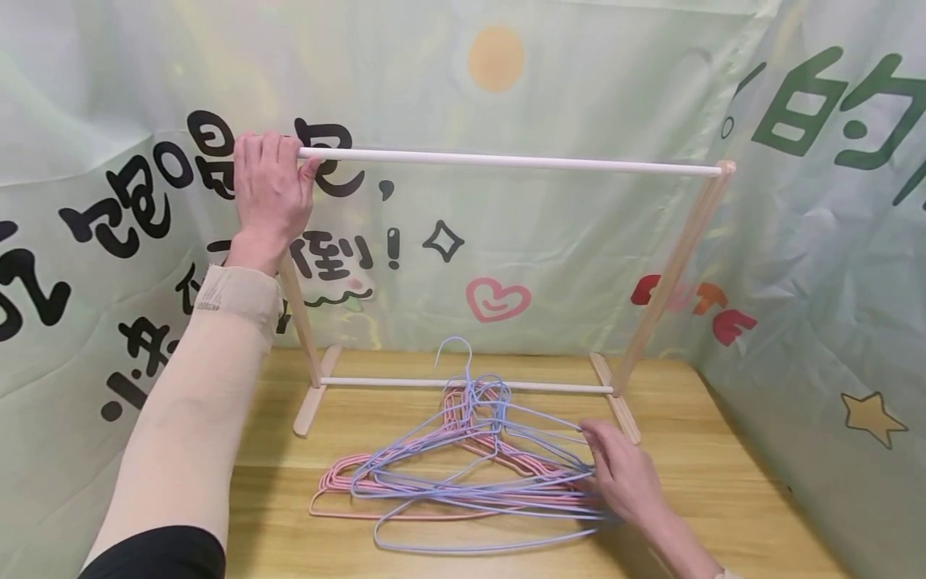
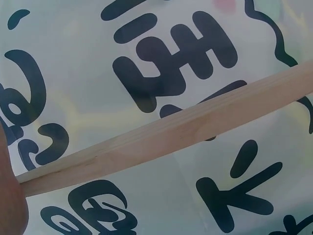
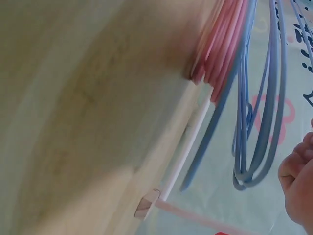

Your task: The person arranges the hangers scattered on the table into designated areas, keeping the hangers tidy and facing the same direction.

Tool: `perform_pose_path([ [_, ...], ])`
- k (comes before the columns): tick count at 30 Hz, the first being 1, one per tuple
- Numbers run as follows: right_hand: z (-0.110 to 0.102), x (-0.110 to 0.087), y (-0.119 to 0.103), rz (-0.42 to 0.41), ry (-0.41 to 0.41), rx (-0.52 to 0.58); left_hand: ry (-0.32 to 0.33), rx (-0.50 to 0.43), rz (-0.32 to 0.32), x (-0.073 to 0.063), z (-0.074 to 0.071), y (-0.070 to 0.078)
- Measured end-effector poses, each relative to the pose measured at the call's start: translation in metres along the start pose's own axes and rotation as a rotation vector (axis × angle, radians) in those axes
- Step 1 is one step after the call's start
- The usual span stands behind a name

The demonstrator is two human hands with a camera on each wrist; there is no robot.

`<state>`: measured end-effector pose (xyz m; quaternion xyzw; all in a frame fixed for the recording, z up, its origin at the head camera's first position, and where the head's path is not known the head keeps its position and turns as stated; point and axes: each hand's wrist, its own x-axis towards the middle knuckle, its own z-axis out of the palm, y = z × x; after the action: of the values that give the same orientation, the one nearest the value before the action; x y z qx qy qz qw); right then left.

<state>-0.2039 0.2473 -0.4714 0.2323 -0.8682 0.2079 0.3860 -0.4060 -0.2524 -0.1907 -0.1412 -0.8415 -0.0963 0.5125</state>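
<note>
A drying rack with wooden legs and a white top rod stands on the table. My left hand grips its top left corner, fingers over the rod's end; in the left wrist view a wooden leg runs out from the hand's edge. Below lies a heap of blue wire hangers over pink hangers. At the heap's right side my right hand pinches the shoulder of a blue hanger. In the right wrist view that hand's curled fingers show at the edge, beside other blue hangers.
The rack's lower white rod passes behind the hanger hooks, between two wooden feet. A printed cloth hangs behind and at both sides of the wooden table.
</note>
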Motion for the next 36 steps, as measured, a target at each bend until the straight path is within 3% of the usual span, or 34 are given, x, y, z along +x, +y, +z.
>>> perform_pose_path([
  [7, -0.007, 0.003, 0.006, -0.043, 0.083, 0.016, 0.013, -0.006, 0.006, 0.001, 0.001, -0.001],
  [27, -0.017, 0.019, 0.014, -0.067, 0.283, 0.027, -0.004, 0.001, 0.004, -0.001, 0.002, 0.001],
  [36, -0.016, 0.022, 0.012, -0.056, 0.323, 0.053, 0.009, 0.006, 0.0, 0.0, 0.002, -0.001],
])
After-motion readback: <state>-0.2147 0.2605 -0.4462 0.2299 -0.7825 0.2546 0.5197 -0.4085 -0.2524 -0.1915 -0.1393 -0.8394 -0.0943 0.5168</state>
